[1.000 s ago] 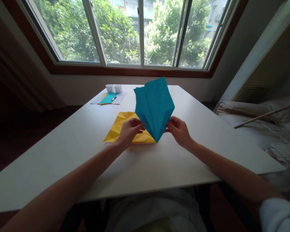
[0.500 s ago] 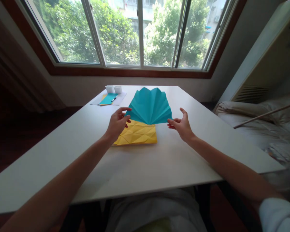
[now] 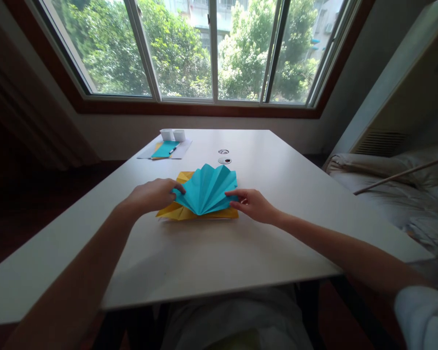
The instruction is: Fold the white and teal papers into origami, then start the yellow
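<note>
A blue pleated paper fan lies spread over a creased yellow sheet of paper, its folds meeting at a point toward me. My left hand grips the fan's left edge, index finger on top and the thumb hidden beneath. At the opposite edge, my right hand holds the fan between thumb and index finger, with the other fingers curled. Yellow paper shows behind the fan and along its near side; the middle is covered.
Two small round pieces lie on the white table beyond the fan. Farther left are white cups, blue paper and a pen on white sheets. A window stands past the far edge.
Both hands have brought the blue fan down, nearer and a little left, from the air onto the yellow paper. The round pieces behind it have come into view.
</note>
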Demonstrator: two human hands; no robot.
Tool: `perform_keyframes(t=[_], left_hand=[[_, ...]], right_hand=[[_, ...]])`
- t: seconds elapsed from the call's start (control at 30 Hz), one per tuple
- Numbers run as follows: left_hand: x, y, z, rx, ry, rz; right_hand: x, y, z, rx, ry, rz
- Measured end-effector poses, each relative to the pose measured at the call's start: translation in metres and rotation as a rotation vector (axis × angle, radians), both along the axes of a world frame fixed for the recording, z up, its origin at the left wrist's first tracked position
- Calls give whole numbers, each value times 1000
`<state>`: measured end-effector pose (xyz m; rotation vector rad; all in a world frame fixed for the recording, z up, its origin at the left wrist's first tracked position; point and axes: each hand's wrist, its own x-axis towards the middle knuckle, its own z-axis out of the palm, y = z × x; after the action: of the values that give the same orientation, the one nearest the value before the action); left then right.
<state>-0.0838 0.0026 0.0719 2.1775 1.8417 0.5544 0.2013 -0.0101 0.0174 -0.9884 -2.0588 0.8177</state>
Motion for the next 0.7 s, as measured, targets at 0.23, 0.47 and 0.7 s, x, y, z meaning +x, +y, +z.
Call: perform_keyframes(t=[0.23, 0.47, 0.7], left_hand=[[-5, -5, -3, -254, 381, -121], [8, -11, 5, -447, 588, -118], [8, -9, 6, -575, 498, -94]], right_hand=[[-3, 0, -6, 32, -186, 33], [-4, 2, -5, 0, -247, 49], [-1, 2, -7, 20, -301, 55]])
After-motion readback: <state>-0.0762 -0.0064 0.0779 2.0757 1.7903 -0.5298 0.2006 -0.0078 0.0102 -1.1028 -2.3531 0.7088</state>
